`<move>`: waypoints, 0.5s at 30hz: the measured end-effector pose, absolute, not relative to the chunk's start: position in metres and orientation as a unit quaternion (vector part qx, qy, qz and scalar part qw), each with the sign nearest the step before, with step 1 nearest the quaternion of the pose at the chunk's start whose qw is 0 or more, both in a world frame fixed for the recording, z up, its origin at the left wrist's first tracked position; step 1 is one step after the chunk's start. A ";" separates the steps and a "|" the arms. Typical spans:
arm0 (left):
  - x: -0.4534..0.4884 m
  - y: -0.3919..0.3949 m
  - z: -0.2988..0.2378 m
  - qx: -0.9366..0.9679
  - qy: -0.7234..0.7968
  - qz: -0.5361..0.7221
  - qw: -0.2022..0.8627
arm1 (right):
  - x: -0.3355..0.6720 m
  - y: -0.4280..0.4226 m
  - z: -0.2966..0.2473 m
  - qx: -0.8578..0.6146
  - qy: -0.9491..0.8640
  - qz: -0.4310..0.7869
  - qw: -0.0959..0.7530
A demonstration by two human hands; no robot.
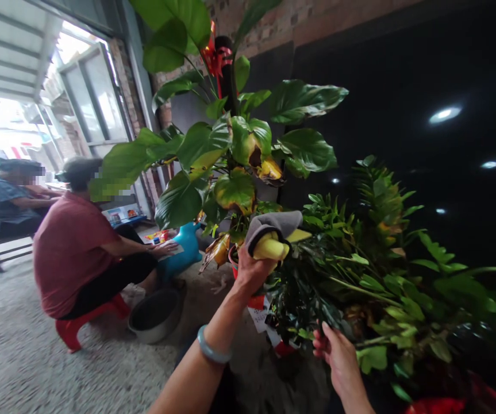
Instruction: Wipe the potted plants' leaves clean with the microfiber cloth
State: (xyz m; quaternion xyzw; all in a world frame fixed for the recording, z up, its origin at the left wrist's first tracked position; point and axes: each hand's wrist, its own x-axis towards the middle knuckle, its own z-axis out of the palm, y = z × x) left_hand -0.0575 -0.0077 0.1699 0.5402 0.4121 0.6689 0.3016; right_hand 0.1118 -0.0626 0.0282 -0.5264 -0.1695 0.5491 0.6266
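Observation:
My left hand [250, 267] is closed around a folded cloth [273, 224], grey on one face and yellow on the other with a dark edge. It is raised in front of the tall broad-leaved potted plant [234, 190], whose lower leaves are partly yellow and brown. A pale bracelet circles the left wrist. Lower down, my right hand [338, 353] has curled fingers at the edge of the dark leafy plant [303, 299]. Its thumb is close to a dark leaf; whether anything is pinched there, I cannot make out.
More foliage [385, 287] crowds the right, before a dark glossy panel [403, 115]. To the left, a person in a red shirt [73, 253] sits on a red stool [88, 322], touching a blue object [183, 250]. A grey basin [155, 316] is nearby. Another person [4, 198] sits farther back.

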 end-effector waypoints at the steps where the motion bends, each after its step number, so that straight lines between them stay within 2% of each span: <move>1: -0.054 -0.004 0.167 0.545 0.422 0.666 0.284 | 0.111 -0.062 0.029 -0.524 -0.165 0.546 0.632; 3: -0.049 -0.007 0.147 0.591 0.460 0.593 0.295 | 0.109 -0.062 0.030 -0.519 -0.157 0.545 0.639; 6: -0.052 -0.028 0.112 0.685 0.491 0.397 0.363 | 0.108 -0.063 0.031 -0.512 -0.151 0.545 0.646; 8: -0.059 -0.039 0.106 0.708 0.467 0.352 0.395 | 0.109 -0.064 0.032 -0.512 -0.149 0.546 0.646; 11: -0.067 -0.035 0.134 0.675 0.434 0.465 0.374 | 0.110 -0.065 0.034 -0.517 -0.150 0.548 0.640; 15: -0.057 -0.005 0.177 0.599 0.433 0.623 0.256 | 0.111 -0.065 0.033 -0.520 -0.160 0.547 0.636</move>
